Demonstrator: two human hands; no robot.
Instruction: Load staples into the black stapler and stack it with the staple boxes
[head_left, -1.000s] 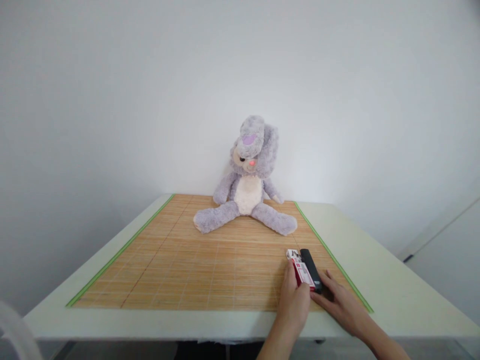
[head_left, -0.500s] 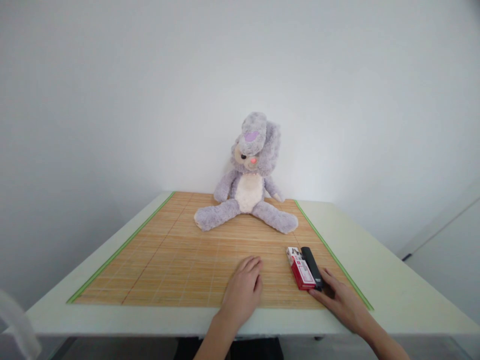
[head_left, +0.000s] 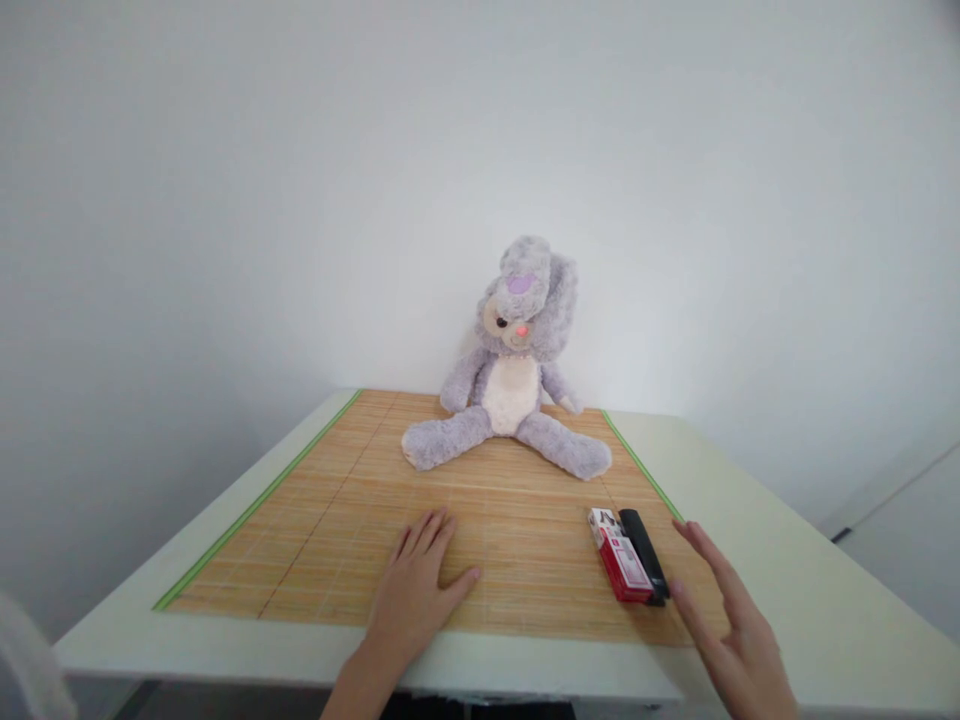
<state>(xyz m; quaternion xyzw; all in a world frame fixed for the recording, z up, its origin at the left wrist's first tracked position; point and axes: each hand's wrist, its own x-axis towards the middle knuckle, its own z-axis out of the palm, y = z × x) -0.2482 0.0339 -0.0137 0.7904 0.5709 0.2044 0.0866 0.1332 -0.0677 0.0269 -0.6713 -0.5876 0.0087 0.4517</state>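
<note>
A red and white small box [head_left: 621,556] lies on the bamboo mat [head_left: 360,480] at the near right, with a black oblong device [head_left: 643,556] touching its right side. My right hand [head_left: 727,620] hovers just right of them, fingers spread, holding nothing. My left hand [head_left: 417,584] lies flat on the mat near the front edge, fingers stretched out, well left of the box. A grey plush rabbit [head_left: 517,370] sits at the far edge of the mat against the wall, legs splayed.
The mat has green edging and covers most of a pale table [head_left: 795,560]. A white wall stands right behind the table. A blurred pale object [head_left: 30,660] shows at the bottom left corner.
My left hand left the red box and slid left across the mat, now resting flat. My right hand lifted off the black device and drew back to the right. The view shifted slightly.
</note>
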